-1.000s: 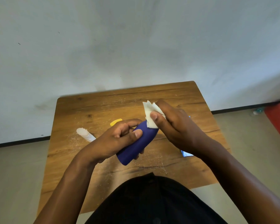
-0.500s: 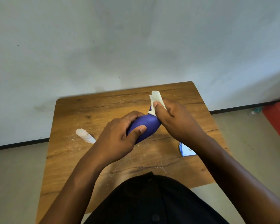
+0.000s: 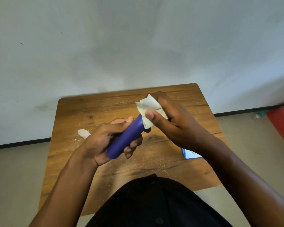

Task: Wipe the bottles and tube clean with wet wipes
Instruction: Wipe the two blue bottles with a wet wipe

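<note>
Bottle [image 3: 126,139], blue and smooth, is held in the air above the wooden table [image 3: 154,163], tilted so its rounded base points toward the person and its upper end leans away to the right. Nearest the person, the left hand [image 3: 105,143] grips the lower half of the bottle, fingers curled under it and the thumb lying along its upper side. Just beyond, the right hand [image 3: 172,122] pinches a white wipe [image 3: 148,110] around the bottle's upper end, thumb pressed on the front of the wipe and the other fingers wrapped behind; loose corners of the wipe stick up past the fingers. The cap end of the bottle is hidden under the wipe.

Below the right wrist, a blue and white packet [image 3: 189,154] lies flat on the table, partly covered by the forearm. Just behind the left hand, a white tube [image 3: 83,133] lies on the table, only its rounded end showing. Pale dust or grit speckles the tabletop around both hands. Farther off, beyond the right hand, a red object [image 3: 282,125] sits on the floor beside the grey wall [image 3: 138,46].
</note>
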